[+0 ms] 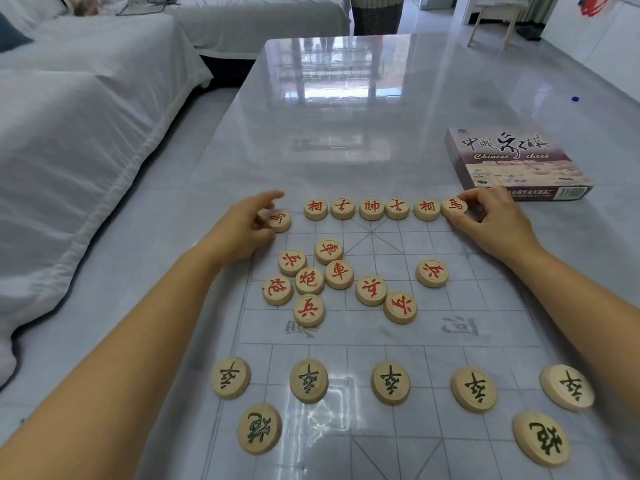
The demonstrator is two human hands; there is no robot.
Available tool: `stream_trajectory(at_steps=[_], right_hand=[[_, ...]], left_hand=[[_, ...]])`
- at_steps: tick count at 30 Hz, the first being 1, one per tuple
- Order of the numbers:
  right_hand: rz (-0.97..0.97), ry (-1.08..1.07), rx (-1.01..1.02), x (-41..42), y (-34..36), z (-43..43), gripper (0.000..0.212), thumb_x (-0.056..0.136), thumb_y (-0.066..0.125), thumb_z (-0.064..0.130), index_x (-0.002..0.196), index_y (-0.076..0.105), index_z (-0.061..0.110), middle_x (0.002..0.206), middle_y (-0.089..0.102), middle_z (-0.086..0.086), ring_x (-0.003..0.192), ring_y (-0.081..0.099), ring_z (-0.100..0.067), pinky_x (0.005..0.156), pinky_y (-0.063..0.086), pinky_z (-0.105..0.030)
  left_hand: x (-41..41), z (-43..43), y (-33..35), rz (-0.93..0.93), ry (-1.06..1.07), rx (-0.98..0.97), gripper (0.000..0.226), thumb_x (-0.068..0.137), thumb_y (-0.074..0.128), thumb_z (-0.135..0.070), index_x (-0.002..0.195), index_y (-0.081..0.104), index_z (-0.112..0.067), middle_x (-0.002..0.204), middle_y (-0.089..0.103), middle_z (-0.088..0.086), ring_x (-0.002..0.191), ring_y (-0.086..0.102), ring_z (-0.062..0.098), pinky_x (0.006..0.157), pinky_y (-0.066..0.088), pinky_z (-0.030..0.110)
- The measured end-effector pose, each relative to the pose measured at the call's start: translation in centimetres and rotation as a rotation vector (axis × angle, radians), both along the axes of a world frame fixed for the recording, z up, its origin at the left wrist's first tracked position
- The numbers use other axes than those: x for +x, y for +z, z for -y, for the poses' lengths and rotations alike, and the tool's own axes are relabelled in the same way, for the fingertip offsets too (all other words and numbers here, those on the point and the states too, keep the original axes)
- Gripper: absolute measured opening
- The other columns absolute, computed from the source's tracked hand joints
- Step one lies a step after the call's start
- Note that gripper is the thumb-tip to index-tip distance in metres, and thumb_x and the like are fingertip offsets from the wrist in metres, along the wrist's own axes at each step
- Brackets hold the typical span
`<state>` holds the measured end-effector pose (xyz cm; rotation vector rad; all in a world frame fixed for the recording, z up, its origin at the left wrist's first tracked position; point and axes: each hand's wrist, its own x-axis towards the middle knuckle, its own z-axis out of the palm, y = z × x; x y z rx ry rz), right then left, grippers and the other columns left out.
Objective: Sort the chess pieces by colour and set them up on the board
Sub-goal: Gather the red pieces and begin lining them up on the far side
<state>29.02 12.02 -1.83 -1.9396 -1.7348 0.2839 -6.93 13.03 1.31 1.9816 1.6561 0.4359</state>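
Head view: right hand grips red piece.

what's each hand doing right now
Left hand: fingers closed on a red horse piece at the back row.
Right hand: fingers closed on the other red horse piece.

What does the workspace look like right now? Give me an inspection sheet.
Surface: glossy table with the board printed on it.
Job's things: red back row nearly filled; loose red pieces mid-board; dark pieces set along the near side.
Clutter: chess box, small blue object.
Grippers: left hand on a red piece; right hand on the end red piece.
Cables: nothing seen on table.
Surroundings: covered sofa, stool.
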Motion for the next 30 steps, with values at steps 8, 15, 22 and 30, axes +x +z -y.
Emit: stream_trajectory(at_steps=[8, 15, 22, 30], right_hand=[[0.008, -0.002, 0.002, 0.1, -0.1, -0.1, 0.045, 0.084, 0.060, 0.045, 0.117, 0.056, 0.016, 0.119, 0.050, -0.010, 0.099, 0.051, -0.023, 0.079, 0.042, -0.035], [0.005, 0.003, -0.008, 0.1, -0.1, -0.1, 0.044, 0.084, 0.059, 0.044, 0.117, 0.056, 0.017, 0.120, 0.050, -0.010, 0.101, 0.052, -0.024, 0.081, 0.045, -0.039], [-0.001, 0.004, -0.006, 0.1, 0.0, 0.0, 0.042, 0.084, 0.060, 0.042, 0.117, 0.056, 0.016, 0.121, 0.049, -0.010, 0.102, 0.051, -0.025, 0.081, 0.044, -0.038], [0.000, 0.009, -0.002, 0.0, 0.0, 0.0, 0.042, 0.084, 0.060, 0.043, 0.118, 0.056, 0.017, 0.120, 0.049, -0.010, 0.101, 0.051, -0.024, 0.083, 0.046, -0.041]], left_hand=[[2.2, -0.6, -1.7, -0.054, 0.334, 0.178, 0.043, 0.073, 0.074, -0.037, 0.102, 0.053, -0.011, 0.106, 0.050, 0.007, 0.099, 0.050, 0.026, 0.086, 0.041, 0.042], [1.5, -1.8, -1.8, 0.057, 0.209, 0.118, 0.037, 0.080, 0.068, -0.027, 0.115, 0.059, -0.021, 0.114, 0.052, 0.007, 0.107, 0.049, 0.027, 0.096, 0.039, 0.047], [1.2, -2.0, -1.9, 0.203, 0.237, 0.058, 0.053, 0.072, 0.075, -0.029, 0.118, 0.051, -0.020, 0.106, 0.053, -0.001, 0.104, 0.050, 0.024, 0.098, 0.039, 0.049], [1.5, -2.0, -2.2, 0.168, 0.260, 0.127, 0.035, 0.077, 0.070, -0.030, 0.109, 0.058, -0.021, 0.113, 0.054, 0.004, 0.105, 0.050, 0.025, 0.096, 0.040, 0.048]])
